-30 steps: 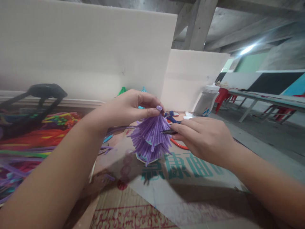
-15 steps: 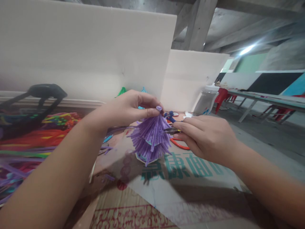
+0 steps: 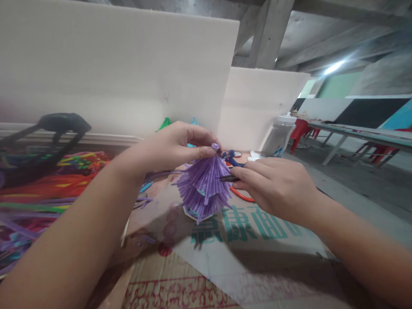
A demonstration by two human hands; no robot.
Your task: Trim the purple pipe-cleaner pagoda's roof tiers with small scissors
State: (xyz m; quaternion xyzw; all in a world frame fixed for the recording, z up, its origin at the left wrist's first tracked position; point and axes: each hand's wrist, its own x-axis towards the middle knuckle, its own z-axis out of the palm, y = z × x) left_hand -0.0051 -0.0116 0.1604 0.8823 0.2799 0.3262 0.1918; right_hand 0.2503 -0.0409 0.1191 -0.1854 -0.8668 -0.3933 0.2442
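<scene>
Left hand (image 3: pixel 180 145), thumb and fingers pinched together, holds the top of a tiered purple pipe-cleaner tree (image 3: pixel 206 182) at centre. Right hand (image 3: pixel 280 184), closed round pliers (image 3: pixel 228 178), sits at three o'clock. Two o'clock: lidded clear bottle (image 3: pixel 277 135), contents indistinct. Nine: heaped multicoloured pipe cleaners (image 3: pixel 41 188).

The bare left forearm (image 3: pixel 86 223) and right forearm (image 3: pixel 357 240) slant inward from the lower corners. The left hand (image 3: pixel 175 146) sits higher, thumb and fingers (image 3: pixel 202 135) pinched at the tips; the right hand (image 3: pixel 280 182) has its back up, fingers bent in a tight grip.
</scene>
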